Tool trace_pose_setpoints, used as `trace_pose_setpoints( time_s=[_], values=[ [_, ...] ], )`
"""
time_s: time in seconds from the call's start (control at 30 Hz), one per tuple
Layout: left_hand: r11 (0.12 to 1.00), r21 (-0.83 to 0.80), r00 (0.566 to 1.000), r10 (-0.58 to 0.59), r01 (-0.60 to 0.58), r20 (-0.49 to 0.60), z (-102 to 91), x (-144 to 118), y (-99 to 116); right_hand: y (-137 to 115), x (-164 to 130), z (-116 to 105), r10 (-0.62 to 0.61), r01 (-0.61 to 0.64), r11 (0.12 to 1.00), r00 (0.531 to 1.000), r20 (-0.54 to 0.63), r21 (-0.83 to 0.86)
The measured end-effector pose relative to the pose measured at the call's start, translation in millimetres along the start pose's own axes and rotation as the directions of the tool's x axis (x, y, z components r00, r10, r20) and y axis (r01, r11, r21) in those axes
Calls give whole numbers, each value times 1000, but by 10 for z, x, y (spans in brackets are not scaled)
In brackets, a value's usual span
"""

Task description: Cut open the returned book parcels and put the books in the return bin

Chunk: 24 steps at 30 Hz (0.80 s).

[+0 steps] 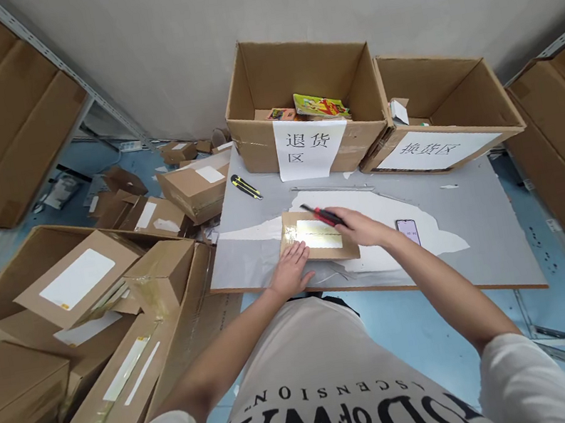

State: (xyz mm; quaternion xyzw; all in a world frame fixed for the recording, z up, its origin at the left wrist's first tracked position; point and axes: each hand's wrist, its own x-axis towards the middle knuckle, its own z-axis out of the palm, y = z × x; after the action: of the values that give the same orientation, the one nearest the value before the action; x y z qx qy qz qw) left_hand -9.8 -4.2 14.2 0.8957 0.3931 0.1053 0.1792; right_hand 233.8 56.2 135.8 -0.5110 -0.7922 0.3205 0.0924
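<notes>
Fingers of the right hand are closing around a red-handled utility knife, its tip reaching out over the far edge of a small taped parcel lying on the near middle of the grey table. The left hand is pressing down flat, fingers spread wide, on the parcel's near left corner and holding nothing. The parcel is sitting on a patch of torn white paper, its shiny tape seam and pale label facing up.

Done well, the cut is likely calling for a shallow blade run along the tape line only, with the bracing hand staying well clear of the knife's path and the box pinned so it cannot slide.

Just right of the knife hand, a phone is lying face up. A second, yellow-and-black cutter is resting near the table's far left corner. Two open cartons are standing along the far edge, each bearing a paper sign: the left carton is holding a few colourful packets, while the right carton is showing little inside. Sealed parcels are piling up on the floor to the left.
</notes>
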Motion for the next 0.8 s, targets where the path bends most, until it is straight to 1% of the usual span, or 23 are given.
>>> trace_pose_setpoints(
  time_s=[0.03,0.07,0.1,0.2,0.33,0.43,0.57,0.67,0.8],
  values=[
    [1000,-2,1000,0,0,2,-1,1,1,-82,104,57,-83,86,995,994,72,-43],
    [1000,-5,1000,-1,1,3,-2,2,4,-134,194,119,-134,145,986,981,140,-77],
    [1000,-10,1000,-4,4,3,-4,3,9,-160,269,179,-151,176,978,967,203,-110],
    [1000,-22,1000,-16,16,-2,-11,8,26,-141,402,294,-87,169,955,945,315,-245],
    [999,-31,1000,-25,25,-16,-9,9,45,-118,432,280,-70,197,918,934,349,-345],
    [999,-31,999,-30,29,-26,4,-2,49,-176,423,252,-62,224,881,928,368,-416],
    [999,-11,999,-35,35,-33,33,-24,43,-266,434,281,-3,209,833,928,373,-513],
    [999,-6,998,-50,50,-30,57,-29,33,-315,461,304,22,212,806,923,385,-553],
    [999,-3,998,-53,53,-15,76,-28,20,-379,482,277,9,248,783,912,410,-571]
  ],
)
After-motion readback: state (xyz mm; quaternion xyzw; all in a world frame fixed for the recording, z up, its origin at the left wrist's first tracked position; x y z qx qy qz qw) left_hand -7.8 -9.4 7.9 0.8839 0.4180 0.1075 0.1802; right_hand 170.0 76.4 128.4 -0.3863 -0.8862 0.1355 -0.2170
